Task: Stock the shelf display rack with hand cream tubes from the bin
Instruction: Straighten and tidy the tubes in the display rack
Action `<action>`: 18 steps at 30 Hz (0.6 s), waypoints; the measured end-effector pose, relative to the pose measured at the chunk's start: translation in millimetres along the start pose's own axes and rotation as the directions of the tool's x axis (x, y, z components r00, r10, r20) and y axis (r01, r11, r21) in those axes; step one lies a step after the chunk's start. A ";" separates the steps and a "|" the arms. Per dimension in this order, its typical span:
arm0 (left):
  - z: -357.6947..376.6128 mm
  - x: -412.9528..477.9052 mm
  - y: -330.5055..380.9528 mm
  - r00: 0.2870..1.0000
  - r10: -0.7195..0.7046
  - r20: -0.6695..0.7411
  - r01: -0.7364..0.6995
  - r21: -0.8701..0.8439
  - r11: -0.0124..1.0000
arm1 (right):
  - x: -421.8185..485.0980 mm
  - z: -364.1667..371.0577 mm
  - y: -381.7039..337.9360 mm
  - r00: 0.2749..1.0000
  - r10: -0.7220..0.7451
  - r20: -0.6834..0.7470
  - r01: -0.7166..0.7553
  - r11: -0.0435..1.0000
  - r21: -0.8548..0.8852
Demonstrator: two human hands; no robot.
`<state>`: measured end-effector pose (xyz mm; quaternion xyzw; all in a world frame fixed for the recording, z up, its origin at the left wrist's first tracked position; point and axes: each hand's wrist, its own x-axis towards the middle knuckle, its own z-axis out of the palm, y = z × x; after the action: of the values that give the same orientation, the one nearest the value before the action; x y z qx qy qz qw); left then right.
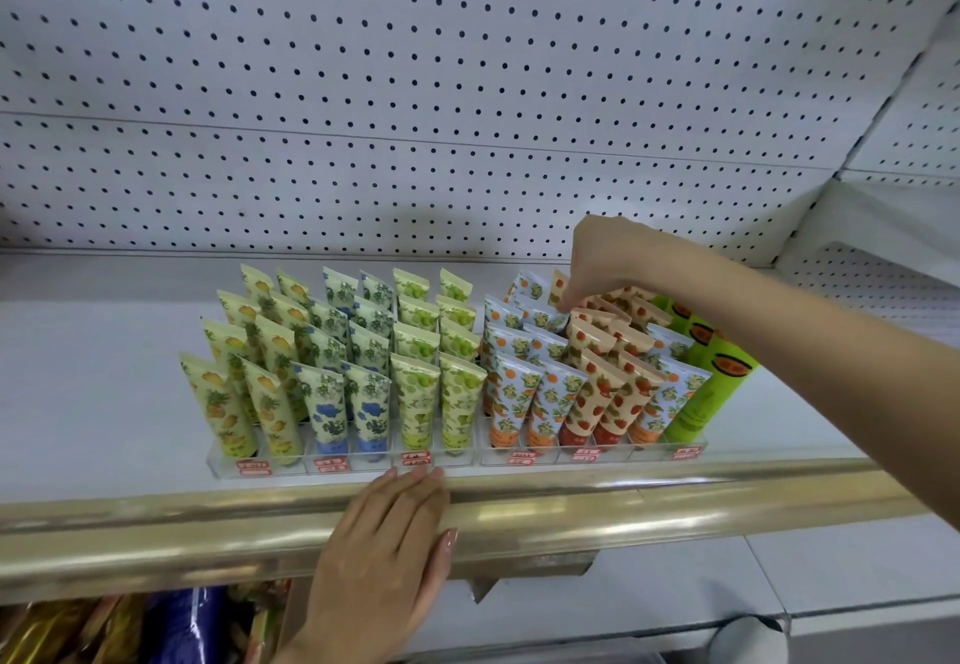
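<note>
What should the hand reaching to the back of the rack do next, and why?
Probably ease it down into its slot: the right hand seems to pinch the top of a back-row tube in the rack, while the left hand rests flat on the gold rail.

Two bare hands in shot here. The left hand is slim and long-fingered, and there's its thumbnail on the thumb side: long, filed to a rounded tip, with what looks like a pale glossy finish. Behind that hand, the left wrist is bare right to the frame's bottom edge. Over to the right hand: smooth knuckles, nails hidden from us. Trailing from it, the right forearm runs bare all the way to the frame's side.
</note>
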<state>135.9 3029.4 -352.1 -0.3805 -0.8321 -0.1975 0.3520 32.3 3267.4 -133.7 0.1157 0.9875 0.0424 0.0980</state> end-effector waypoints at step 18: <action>2.0 -0.6 0.3 1.000 -0.015 -0.002 0.015 0.012 1.000 | 0.5 9.7 3.2 0.998 0.038 -0.049 -0.033 0.995 0.096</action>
<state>135.6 3030.5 -353.8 -0.3718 -0.8359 -0.1956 0.3533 34.6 3271.2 -142.9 0.1365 0.9884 0.0000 0.0664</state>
